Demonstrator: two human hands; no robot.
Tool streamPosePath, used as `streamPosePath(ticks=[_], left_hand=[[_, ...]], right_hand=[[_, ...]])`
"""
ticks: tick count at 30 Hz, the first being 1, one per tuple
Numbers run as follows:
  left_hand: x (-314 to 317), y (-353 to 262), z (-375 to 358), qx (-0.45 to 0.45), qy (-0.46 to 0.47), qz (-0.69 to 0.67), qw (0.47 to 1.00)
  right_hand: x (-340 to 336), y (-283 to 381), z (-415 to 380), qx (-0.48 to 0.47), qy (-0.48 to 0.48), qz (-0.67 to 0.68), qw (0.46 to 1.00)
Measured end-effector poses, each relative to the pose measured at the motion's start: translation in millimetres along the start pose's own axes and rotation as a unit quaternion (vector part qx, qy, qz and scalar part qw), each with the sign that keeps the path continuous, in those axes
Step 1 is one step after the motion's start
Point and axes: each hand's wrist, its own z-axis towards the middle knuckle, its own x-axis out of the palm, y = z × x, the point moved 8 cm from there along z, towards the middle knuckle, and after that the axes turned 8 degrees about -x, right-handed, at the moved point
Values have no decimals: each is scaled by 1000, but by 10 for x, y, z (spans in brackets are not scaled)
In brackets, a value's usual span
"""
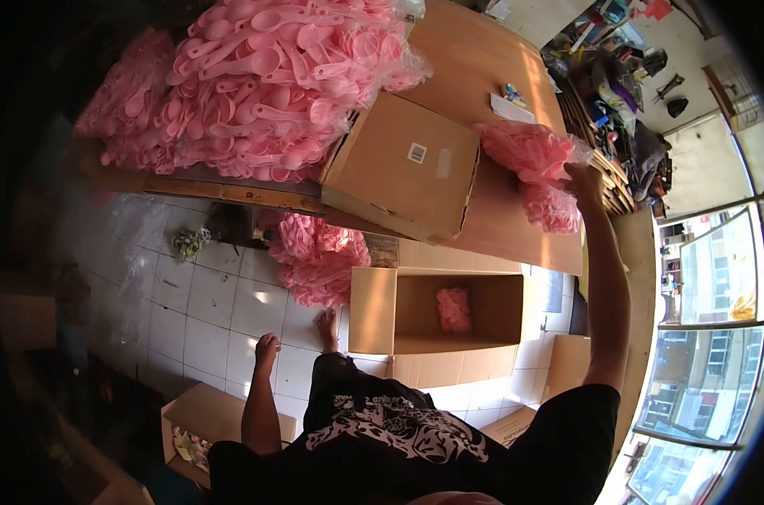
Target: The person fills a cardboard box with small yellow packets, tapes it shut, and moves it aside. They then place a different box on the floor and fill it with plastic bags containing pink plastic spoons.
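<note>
My right hand (586,178) is stretched out over the table's right side, its fingers closed on a clear plastic bag of pink spoons (529,156). The lower part of that bag hangs toward the table's near edge. My left hand (267,352) is low over the tiled floor, fingers curled, with nothing visible in it. Between my arms stands an open cardboard box (374,311) with one pink bag (454,310) lying inside. A big heap of pink plastic spoons (264,84) in clear wrapping covers the table's left part.
A closed cardboard box (403,164) with a barcode label sits on the brown table (474,46). More pink bags (319,261) are under the table edge. Another open carton (222,412) stands at lower left. Clutter (618,101) lines the right wall beside a window (702,362).
</note>
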Motion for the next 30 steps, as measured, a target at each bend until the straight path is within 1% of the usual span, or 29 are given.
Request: streamPosePath(ticks=[1, 2, 3, 4, 5, 6, 7, 8, 10, 11, 12, 13, 14, 15, 16, 18, 20, 22, 24, 26, 28, 29, 30], left_hand=[[80, -136, 128, 0, 8, 3, 1000], [185, -343, 171, 24, 22, -14, 999], [278, -516, 164, 46, 34, -31, 998], [377, -604, 115, 45, 37, -28, 998], [502, -699, 36, 46, 51, -35, 997], [546, -668, 63, 46, 65, -41, 996], [609, -633, 59, 61, 82, -34, 994], [638, -561, 3, 52, 86, -8, 995], [625, -260, -60, 0, 79, 9, 997], [574, -129, -128, -27, 76, 32, 996], [516, 8, -185, -53, 72, 55, 995], [454, 110, -232, -65, 73, 74, 992], [382, 226, -252, -82, 70, 81, 991], [293, 281, -275, -91, 59, 82, 991], [215, 329, -288, -101, 48, 80, 991], [66, 371, -299, -109, 34, 65, 991], [-70, 364, -275, -116, 13, 46, 992], [-164, 370, -251, -118, -11, 12, 993], [-176, 391, -196, -119, -8, -6, 993], [-125, 404, -121, -110, 12, -6, 994], [-54, 376, -84, -122, 14, 7, 992], [-11, 341, -65, -125, 18, 9, 992], [38, 304, -49, -126, 23, 9, 992]], right_hand=[[8, -7, 48, 23, 41, -9, 999], [33, -31, 86, 47, 82, -17, 995], [55, -3, 121, 37, 83, 10, 996], [49, 8, 165, 39, 81, 7, 996], [116, 70, 166, 55, 113, -7, 992], [183, 108, 161, 71, 145, -20, 987], [232, 123, 163, 92, 165, -67, 980], [274, 121, 156, 95, 163, -67, 980], [324, 46, 135, 159, 133, 10, 978], [383, -73, 151, 184, 142, 79, 969], [393, -131, 192, 184, 141, 80, 969], [508, -175, 184, 211, 173, 194, 942], [632, -187, 186, 233, 203, 306, 900], [624, -225, 291, 218, 150, 335, 904], [593, -224, 356, 216, 154, 336, 904], [485, 67, 500, 142, 157, 429, 878], [372, 430, 665, 74, 207, 390, 894], [129, 867, 794, 55, 172, 292, 939], [-101, 1225, 1097, -6, 223, 258, 940], [-180, 2077, 913, 15, 169, 257, 951], [-333, 2647, 1012, -4, 124, 238, 963], [-421, 3153, 1031, -234, 141, -53, 960], [-350, 3537, 908, -432, 137, -337, 825]])
